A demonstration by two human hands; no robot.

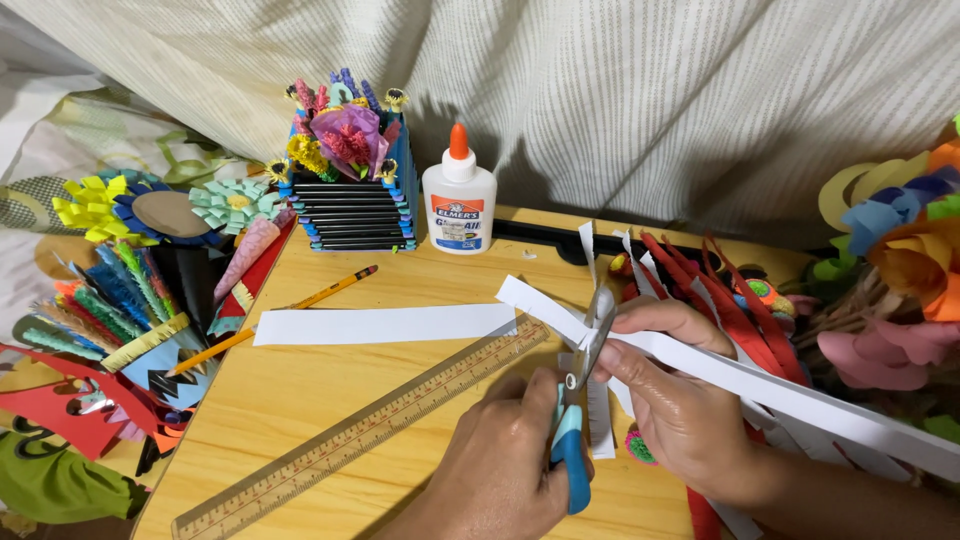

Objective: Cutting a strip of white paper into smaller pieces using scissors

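Nearest the camera, the left hand (505,465) is closed around the blue handles of the scissors (580,400), blades parted and pointing away toward the far edge of the table (300,400). Just right of it, the right hand (675,385) pinches a long white paper strip (760,385) between thumb and fingers, the strip running from far left of the blades down to the near right. The blades sit on the strip beside the right thumb.

With fingers this close to the blades, a hurried snip could nick the thumb; a loose pinch could let the strip twist and the cut wander.

Farther left lie a wooden ruler (360,435), a second white strip (385,325) and a pencil (275,318). At the far edge stand a glue bottle (459,205) and a box of paper flowers (348,175). More paper flowers crowd both sides, near enough to snag the strip's trailing end.
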